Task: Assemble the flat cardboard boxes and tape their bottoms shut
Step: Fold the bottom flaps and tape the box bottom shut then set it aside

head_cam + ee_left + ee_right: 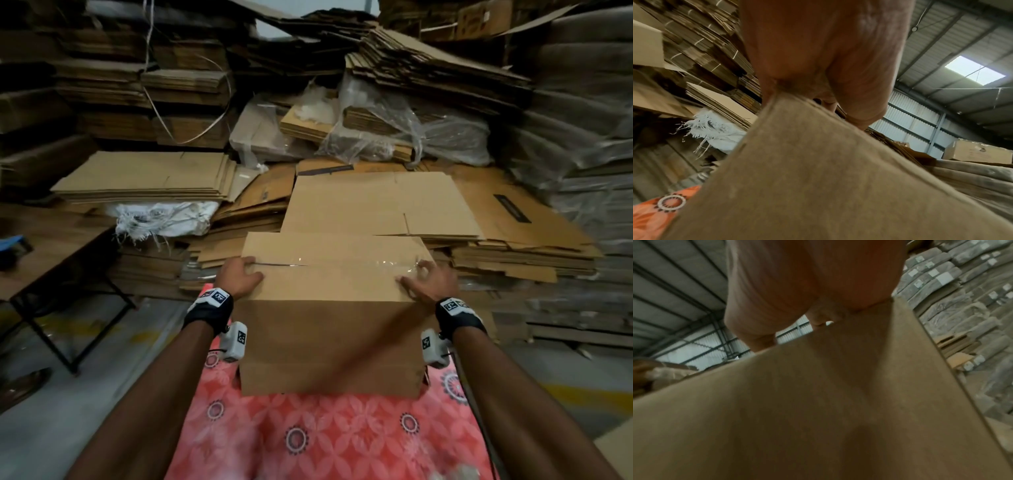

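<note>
An assembled brown cardboard box (329, 329) stands on a pink patterned cloth (325, 438) in front of me. Its top flaps are closed, and a strip of clear tape (359, 265) runs along the seam. My left hand (239, 275) rests on the top at the left edge, with its thumb lying across the flap. My right hand (428, 281) presses with spread fingers on the tape's right end at the top right corner. In the left wrist view the palm of my left hand (818, 48) sits on the box corner (818, 178). The right wrist view shows my right hand (797, 280) on the box (818, 402).
Flat cardboard blanks (376, 205) lie in stacks just behind the box and fill the whole back wall. Plastic-wrapped bundles (394, 126) and a white woven sack (164, 219) sit among them. A black metal-legged table (51, 260) stands at the left.
</note>
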Action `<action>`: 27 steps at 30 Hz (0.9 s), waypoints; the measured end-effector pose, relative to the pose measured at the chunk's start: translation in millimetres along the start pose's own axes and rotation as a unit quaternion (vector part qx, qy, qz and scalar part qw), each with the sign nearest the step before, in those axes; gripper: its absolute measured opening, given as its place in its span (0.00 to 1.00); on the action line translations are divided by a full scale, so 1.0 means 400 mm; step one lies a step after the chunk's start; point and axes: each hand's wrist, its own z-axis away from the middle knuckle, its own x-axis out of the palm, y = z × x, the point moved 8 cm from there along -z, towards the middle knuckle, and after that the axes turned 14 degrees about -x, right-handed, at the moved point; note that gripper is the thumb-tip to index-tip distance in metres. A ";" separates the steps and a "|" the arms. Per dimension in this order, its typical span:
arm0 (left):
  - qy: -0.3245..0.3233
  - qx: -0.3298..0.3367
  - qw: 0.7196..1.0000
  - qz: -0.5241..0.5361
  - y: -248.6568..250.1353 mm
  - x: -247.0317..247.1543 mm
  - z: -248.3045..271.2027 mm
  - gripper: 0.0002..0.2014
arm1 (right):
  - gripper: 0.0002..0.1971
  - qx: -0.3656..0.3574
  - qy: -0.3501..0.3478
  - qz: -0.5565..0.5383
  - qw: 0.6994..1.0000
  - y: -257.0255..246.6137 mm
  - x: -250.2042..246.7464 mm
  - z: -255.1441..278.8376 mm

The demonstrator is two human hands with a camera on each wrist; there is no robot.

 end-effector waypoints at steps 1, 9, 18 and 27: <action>-0.001 0.003 1.000 -0.004 -0.007 0.006 -0.004 0.32 | 0.41 -0.002 -0.010 0.050 0.999 -0.011 0.008 0.005; 0.004 -0.019 0.999 -0.033 -0.012 0.058 0.027 0.26 | 0.28 -0.138 -0.005 0.062 0.988 -0.277 0.160 0.101; -0.092 -0.063 0.976 0.186 -0.141 0.316 0.237 0.14 | 0.38 -0.149 -0.157 -0.010 0.976 -0.347 0.477 0.246; -0.123 -0.116 0.951 0.258 -0.248 0.351 0.224 0.18 | 0.55 -0.231 -0.187 0.070 0.952 -0.334 0.484 0.322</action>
